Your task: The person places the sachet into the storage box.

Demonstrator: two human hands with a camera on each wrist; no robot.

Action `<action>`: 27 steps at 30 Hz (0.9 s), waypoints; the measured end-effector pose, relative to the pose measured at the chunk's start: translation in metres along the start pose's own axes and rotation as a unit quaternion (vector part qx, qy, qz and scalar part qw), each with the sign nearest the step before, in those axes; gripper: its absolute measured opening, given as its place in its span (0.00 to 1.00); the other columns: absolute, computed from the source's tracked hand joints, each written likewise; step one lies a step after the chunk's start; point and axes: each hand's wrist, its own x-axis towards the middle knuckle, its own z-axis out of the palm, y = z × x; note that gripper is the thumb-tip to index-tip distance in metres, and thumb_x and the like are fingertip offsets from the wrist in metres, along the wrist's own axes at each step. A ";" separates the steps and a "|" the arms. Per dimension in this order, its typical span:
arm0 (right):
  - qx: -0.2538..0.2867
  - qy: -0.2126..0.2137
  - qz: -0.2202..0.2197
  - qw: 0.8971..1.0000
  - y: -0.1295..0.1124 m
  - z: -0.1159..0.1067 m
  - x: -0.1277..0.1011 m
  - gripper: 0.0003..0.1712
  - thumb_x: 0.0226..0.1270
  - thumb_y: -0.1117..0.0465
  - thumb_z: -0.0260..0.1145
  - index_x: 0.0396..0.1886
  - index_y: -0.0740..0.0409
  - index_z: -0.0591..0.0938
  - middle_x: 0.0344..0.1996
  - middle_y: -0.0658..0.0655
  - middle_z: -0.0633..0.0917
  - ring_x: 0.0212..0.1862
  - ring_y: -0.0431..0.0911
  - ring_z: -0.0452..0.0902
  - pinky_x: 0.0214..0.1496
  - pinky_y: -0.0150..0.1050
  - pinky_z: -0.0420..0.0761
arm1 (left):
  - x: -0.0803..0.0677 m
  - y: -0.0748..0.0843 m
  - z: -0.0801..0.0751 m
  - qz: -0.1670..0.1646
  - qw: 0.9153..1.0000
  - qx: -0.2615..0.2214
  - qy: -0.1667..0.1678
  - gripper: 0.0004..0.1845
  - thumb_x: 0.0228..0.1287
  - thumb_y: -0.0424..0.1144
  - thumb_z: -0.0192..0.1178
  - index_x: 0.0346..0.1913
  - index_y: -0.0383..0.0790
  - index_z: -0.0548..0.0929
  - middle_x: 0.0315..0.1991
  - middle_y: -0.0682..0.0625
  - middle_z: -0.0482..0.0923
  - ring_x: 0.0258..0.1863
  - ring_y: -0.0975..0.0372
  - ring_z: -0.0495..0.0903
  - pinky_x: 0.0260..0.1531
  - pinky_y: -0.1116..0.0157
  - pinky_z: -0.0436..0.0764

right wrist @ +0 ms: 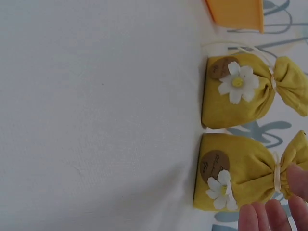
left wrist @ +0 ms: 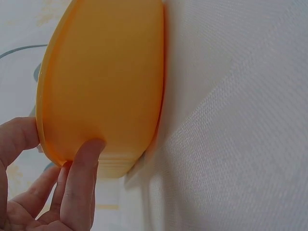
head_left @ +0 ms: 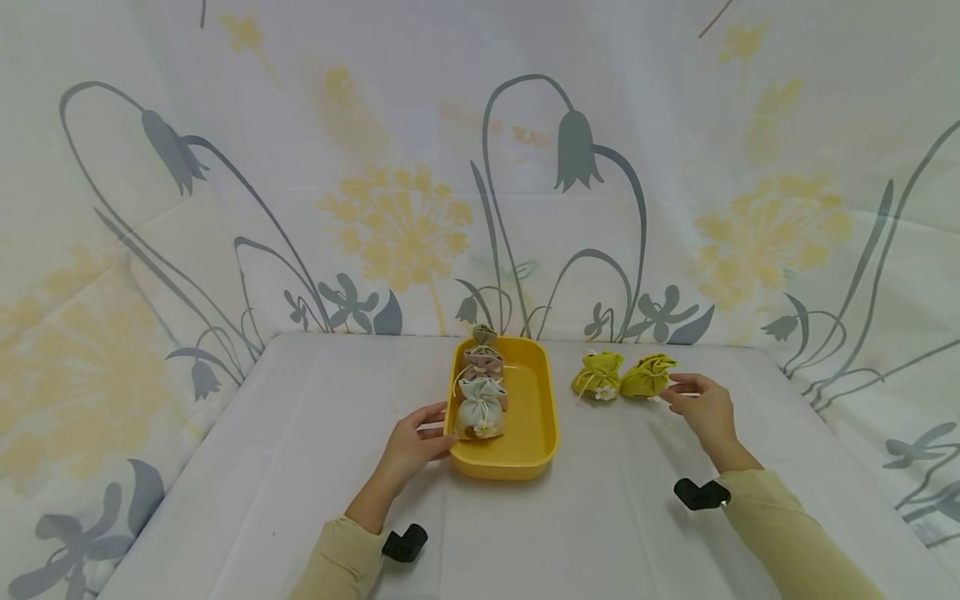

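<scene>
A yellow tray (head_left: 504, 469) stands on the white table. My left hand (head_left: 412, 446) holds its near left edge, thumb at the rim and fingers against the outer wall. Along the tray's left side three small drawstring pouches stand in a row: a pale one (head_left: 480, 410) in front, a pinkish one (head_left: 483, 365) behind it, and an olive one (head_left: 483, 334) farthest back. To the right of the tray two yellow pouches stand upright, a left one (right wrist: 250, 106) and a right one (right wrist: 240, 154), each with a white flower. My right hand (head_left: 705, 410) is beside the right one, thumb overlapping its tied neck.
A flower-printed cloth (head_left: 420, 125) hangs behind the table and along both sides. A white cover (head_left: 600, 517) lies over the table. Black wrist cameras (head_left: 405, 543) jut from both sleeves above the cover.
</scene>
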 end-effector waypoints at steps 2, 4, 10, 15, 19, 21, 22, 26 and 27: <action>-0.004 0.004 0.005 1.000 0.000 0.000 0.004 0.26 0.58 0.66 0.68 0.54 0.73 0.73 0.33 0.56 0.81 0.27 0.38 0.80 0.33 0.30 0.82 | 0.000 0.001 0.000 -0.001 1.000 0.002 0.001 0.30 0.56 0.31 0.65 0.63 0.39 0.71 0.55 0.41 0.71 0.48 0.52 0.77 0.36 0.62 0.83; -0.009 0.006 0.011 1.000 -0.001 0.000 0.008 0.27 0.58 0.65 0.67 0.56 0.73 0.72 0.37 0.61 0.81 0.28 0.41 0.81 0.34 0.32 0.82 | -0.001 0.001 0.000 -0.002 1.000 0.003 0.001 0.30 0.56 0.31 0.65 0.63 0.39 0.71 0.55 0.41 0.71 0.48 0.52 0.77 0.36 0.62 0.83; -0.017 -0.009 0.024 1.000 -0.006 0.000 0.019 0.34 0.60 0.61 0.67 0.63 0.70 0.66 0.50 0.72 0.74 0.34 0.48 0.82 0.39 0.37 0.83 | -0.001 0.002 0.000 -0.001 1.000 -0.001 -0.002 0.29 0.56 0.30 0.65 0.63 0.39 0.71 0.55 0.41 0.71 0.49 0.52 0.77 0.36 0.62 0.83; -0.029 -0.058 0.014 0.998 -0.011 0.000 0.027 0.36 0.61 0.60 0.67 0.64 0.71 0.64 0.55 0.73 0.70 0.39 0.45 0.79 0.41 0.35 0.82 | -0.001 0.002 0.000 0.001 1.000 -0.001 -0.001 0.30 0.56 0.31 0.65 0.63 0.39 0.71 0.55 0.41 0.71 0.48 0.52 0.77 0.36 0.62 0.83; -0.056 -0.090 -0.013 0.994 -0.014 -0.001 0.034 0.35 0.61 0.62 0.66 0.64 0.72 0.64 0.57 0.73 0.68 0.49 0.57 0.75 0.42 0.37 0.82 | -0.002 0.001 -0.001 -0.003 1.000 -0.001 -0.002 0.30 0.56 0.31 0.66 0.63 0.38 0.71 0.55 0.41 0.71 0.48 0.52 0.77 0.36 0.62 0.83; -0.074 -0.098 -0.029 0.992 -0.014 0.000 0.038 0.35 0.60 0.63 0.66 0.64 0.72 0.65 0.57 0.73 0.68 0.52 0.63 0.72 0.41 0.38 0.81 | -0.002 0.000 -0.001 -0.006 1.000 -0.002 -0.002 0.30 0.56 0.31 0.66 0.63 0.38 0.71 0.55 0.41 0.71 0.48 0.52 0.77 0.36 0.62 0.83; -0.082 -0.100 -0.034 0.991 -0.014 0.000 0.040 0.34 0.60 0.63 0.66 0.63 0.71 0.66 0.57 0.74 0.68 0.52 0.63 0.72 0.41 0.40 0.81 | -0.002 0.000 -0.001 -0.007 1.000 -0.001 -0.002 0.30 0.56 0.32 0.66 0.63 0.38 0.71 0.55 0.41 0.71 0.48 0.53 0.77 0.36 0.62 0.83; -0.106 -0.087 -0.043 0.990 -0.012 0.003 0.047 0.32 0.58 0.63 0.68 0.60 0.72 0.68 0.55 0.75 0.70 0.52 0.64 0.71 0.43 0.44 0.80 | -0.001 0.000 0.000 -0.005 1.000 0.000 0.000 0.30 0.56 0.32 0.66 0.63 0.39 0.71 0.55 0.42 0.71 0.48 0.53 0.77 0.36 0.63 0.83; -0.109 -0.083 -0.041 0.990 -0.012 0.004 0.047 0.32 0.58 0.63 0.68 0.59 0.73 0.69 0.54 0.75 0.71 0.52 0.65 0.70 0.44 0.46 0.79 | 0.000 0.000 0.000 -0.005 1.000 0.000 0.000 0.30 0.56 0.32 0.66 0.63 0.39 0.71 0.55 0.42 0.71 0.48 0.53 0.77 0.36 0.63 0.83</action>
